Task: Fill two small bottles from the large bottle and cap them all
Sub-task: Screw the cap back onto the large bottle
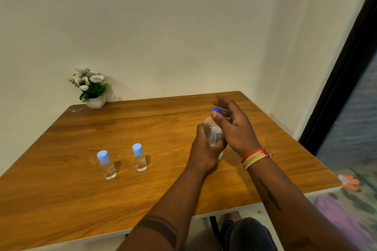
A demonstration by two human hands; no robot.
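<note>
Head view shows both small bottles (107, 166) (139, 158) capped near the table's (61, 199) front-left, while left hand (204, 153) clamps the big bottle (213, 132) toward its right edge and right hand's (234, 126) loose fingers touch its cap (216, 110), probably the last step.

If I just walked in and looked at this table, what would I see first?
Probably the two hands at the right side of the wooden table: the left hand grips the large bottle while the right hand touches its dark blue cap. Next, two small bottles with light blue caps stand upright and apart, left of the hands. A pot of white flowers sits at the far left corner.
</note>
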